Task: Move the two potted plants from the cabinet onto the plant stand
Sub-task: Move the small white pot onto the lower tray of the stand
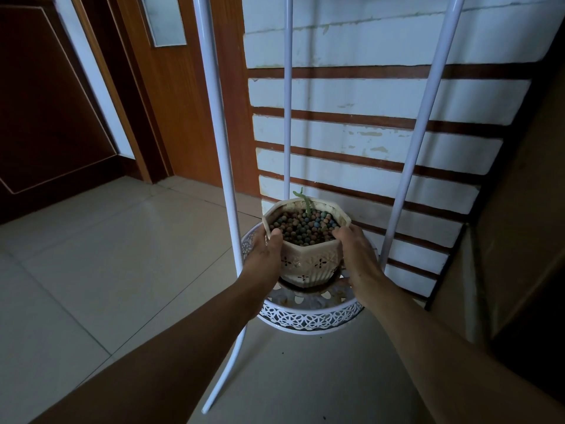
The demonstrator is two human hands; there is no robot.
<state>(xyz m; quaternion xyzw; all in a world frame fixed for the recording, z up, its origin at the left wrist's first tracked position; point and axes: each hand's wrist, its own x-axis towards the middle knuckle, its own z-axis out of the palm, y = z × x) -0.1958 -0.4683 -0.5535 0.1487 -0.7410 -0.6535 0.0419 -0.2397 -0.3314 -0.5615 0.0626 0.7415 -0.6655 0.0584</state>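
both hands clasp the cream octagonal ceramic pot (308,258) at lower centre.
left hand (266,255) and right hand (356,255) grip its sides; lower it level, centred on the white lattice-rimmed metal stand shelf (308,316).

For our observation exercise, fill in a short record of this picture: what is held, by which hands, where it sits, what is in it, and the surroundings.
held item: cream faceted pot
hands: left hand and right hand clasp opposite sides
location: over the lower round tray of the white plant stand, on a dark saucer
contents: clay pebbles, one small green shoot
surroundings: tiled floor, wooden door, striped wall
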